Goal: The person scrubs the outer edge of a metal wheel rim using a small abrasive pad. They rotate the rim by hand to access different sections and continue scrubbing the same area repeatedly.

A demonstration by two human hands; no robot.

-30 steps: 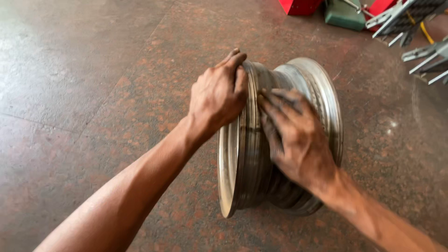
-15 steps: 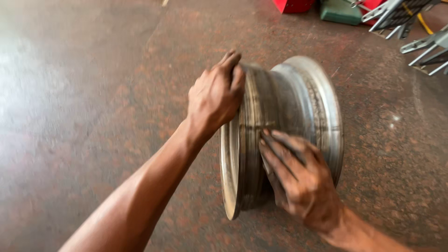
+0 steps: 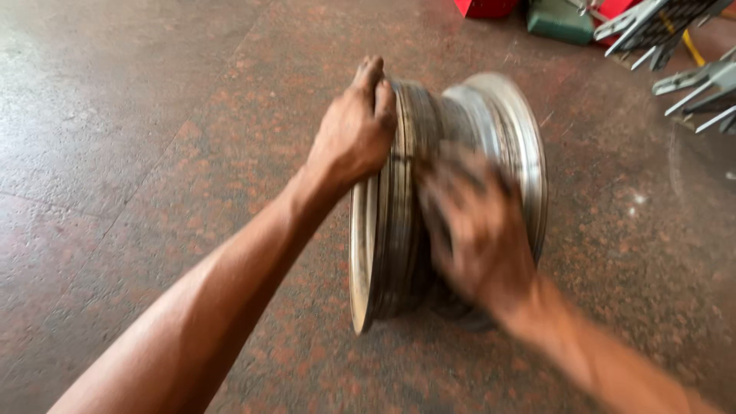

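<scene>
Two hands work on one metal wheel rim (image 3: 460, 153), which stands on edge on a speckled reddish-brown stone floor (image 3: 153, 153), its two flanges upright and its barrel running across between them. The rim sits near the middle of the view, its lower edge touching the floor.

One, the left hand (image 3: 354, 134), comes in from the lower left on a long bare forearm. It grips the top of the nearer flange: the palm lies against the flange's outer face and the fingers (image 3: 373, 77) curl over the edge toward the barrel, closed on the metal.

Its partner, the right hand (image 3: 471, 230), reaches in from the lower right and lies over the barrel between the flanges. It is heavily blurred, so the fingers cannot be made out singly. It looks flat and spread against the metal, but whether it clasps the barrel or only presses on it cannot be told.

Up at the far edge of the view, well apart from the rim, sit a red box (image 3: 487, 8) and a green case (image 3: 560, 21) side by side. To their right lie grey metal parts (image 3: 690, 80) with prongs, beside a yellow strip (image 3: 692, 47). Pale scuffs mark the floor to the rim's right.
</scene>
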